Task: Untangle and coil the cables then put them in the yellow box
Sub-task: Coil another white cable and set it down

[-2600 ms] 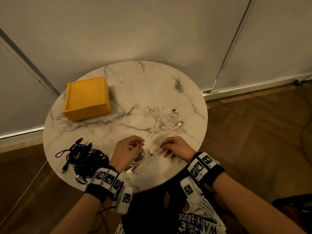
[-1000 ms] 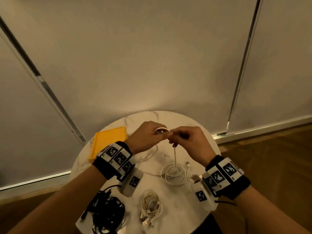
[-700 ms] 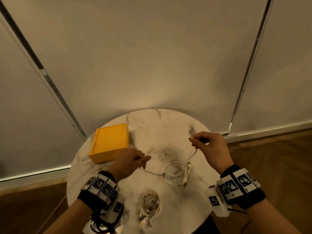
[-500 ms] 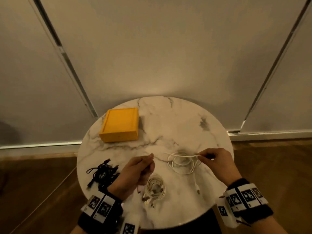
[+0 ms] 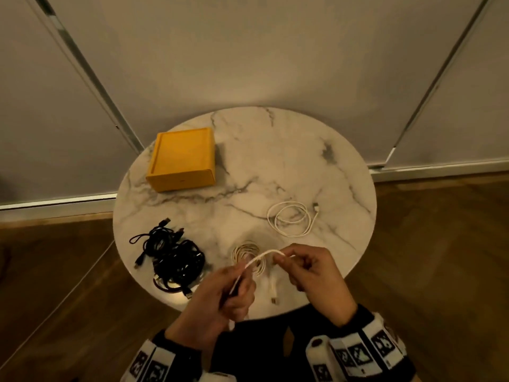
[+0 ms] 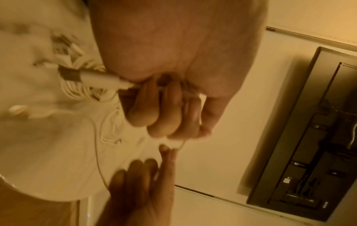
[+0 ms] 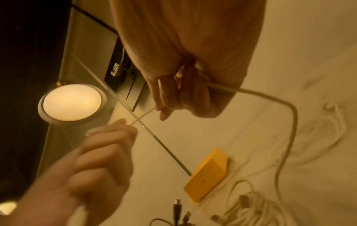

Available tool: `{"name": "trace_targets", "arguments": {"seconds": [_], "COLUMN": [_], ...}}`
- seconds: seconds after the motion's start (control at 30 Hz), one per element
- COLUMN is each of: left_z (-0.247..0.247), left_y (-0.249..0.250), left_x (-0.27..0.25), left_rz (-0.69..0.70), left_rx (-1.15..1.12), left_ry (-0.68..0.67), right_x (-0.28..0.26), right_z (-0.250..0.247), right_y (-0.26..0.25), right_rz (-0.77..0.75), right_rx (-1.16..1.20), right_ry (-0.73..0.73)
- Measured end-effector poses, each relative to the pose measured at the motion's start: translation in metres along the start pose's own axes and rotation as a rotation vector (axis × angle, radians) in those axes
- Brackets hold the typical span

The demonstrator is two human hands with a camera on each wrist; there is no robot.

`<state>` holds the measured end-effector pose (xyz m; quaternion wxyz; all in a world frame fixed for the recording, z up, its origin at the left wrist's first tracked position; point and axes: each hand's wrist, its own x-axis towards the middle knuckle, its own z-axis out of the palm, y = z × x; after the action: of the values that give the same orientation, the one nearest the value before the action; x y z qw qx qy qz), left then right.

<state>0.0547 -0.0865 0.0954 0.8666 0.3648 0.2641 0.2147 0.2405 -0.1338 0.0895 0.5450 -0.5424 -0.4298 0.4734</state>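
**White cable held between both hands above table edge**

Round marble table [image 5: 275, 161] fills the frame centre. Yellow box [image 5: 183, 159], lid shut, sits upper left on it, well apart from the hands. Count: one black tangle [image 5: 173, 257] at lower left; one white coil [image 5: 248, 256] lying flat, partly hidden behind the hands; one loose white loop [image 5: 290, 219] at centre right; one held cable [image 5: 264, 256] in the air.

Left hand [image 5: 220, 296], fingers curled, grips the held cable. Right hand [image 5: 314, 274] pinches the same cable; one plug end [image 5: 273, 299] dangles below it. A short span arches between the hands, lower centre.
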Motion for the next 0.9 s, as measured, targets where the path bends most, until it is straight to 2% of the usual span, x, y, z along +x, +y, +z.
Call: {"name": "trace_targets", "arguments": {"seconds": [0.1,0.27,0.4,0.57,0.63,0.7,0.77,0.9], "left_z": [0.0,0.006,0.01,0.015,0.017,0.019,0.02,0.018], "left_y": [-0.004,-0.01,-0.014,-0.01,-0.006,0.003,0.012,0.02], "left_x": [-0.012,-0.017,-0.017,-0.017,-0.017,-0.017,-0.015,-0.006], "left_rz": [-0.069,-0.11,-0.089,-0.078,-0.079,-0.033,0.048,0.24], "left_rx": [0.241,0.397,0.379,0.332,0.241,0.085,-0.029,0.011], "left_ry": [-0.012,0.168,0.178,0.126,0.099,0.034,-0.029,0.023], "right_x": [-0.001,-0.003,0.001,0.005,0.006,0.006,0.001,-0.017], "right_z": [-0.011,-0.012,-0.008,-0.005,-0.004,0.003,0.016,0.054], "right_y": [0.001,0.002,0.007,0.011,0.013,0.015,0.019,0.031], "right_rz": [-0.051,-0.092,-0.092,-0.115,-0.136,-0.143,-0.136,-0.193], "right_rx": [-0.079,-0.122,-0.135,-0.18,-0.228,-0.273,-0.284,-0.372], "right_ry": [0.072,0.114,0.141,0.208,0.201,0.16,0.035,-0.228]}}
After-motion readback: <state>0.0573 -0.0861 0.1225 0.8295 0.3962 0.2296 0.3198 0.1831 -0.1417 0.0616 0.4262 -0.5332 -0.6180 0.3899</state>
